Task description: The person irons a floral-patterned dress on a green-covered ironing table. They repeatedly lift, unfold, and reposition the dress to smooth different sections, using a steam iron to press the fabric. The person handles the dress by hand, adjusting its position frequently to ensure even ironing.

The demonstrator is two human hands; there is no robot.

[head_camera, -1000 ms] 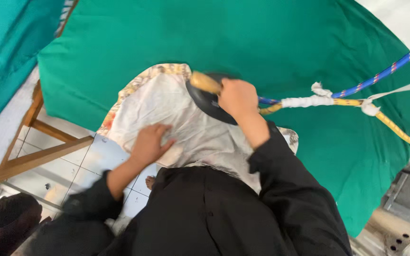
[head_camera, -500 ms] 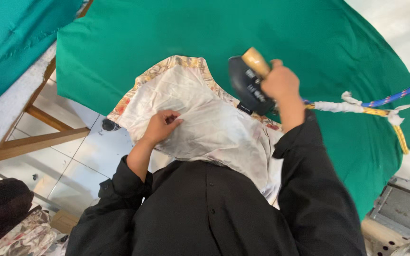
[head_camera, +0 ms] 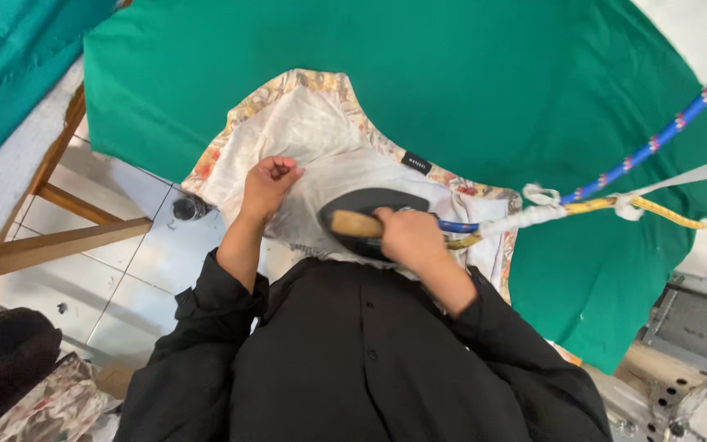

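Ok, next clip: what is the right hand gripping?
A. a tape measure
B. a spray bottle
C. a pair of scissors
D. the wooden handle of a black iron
D: the right hand wraps the wooden handle of the black iron, which sits on the pale garment.

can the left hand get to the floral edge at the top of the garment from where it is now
Probably yes. The left hand rests on the pale garment, and only bare cloth lies between it and the floral edge. The iron, held by the right hand, sits off to the side, clear of that path.
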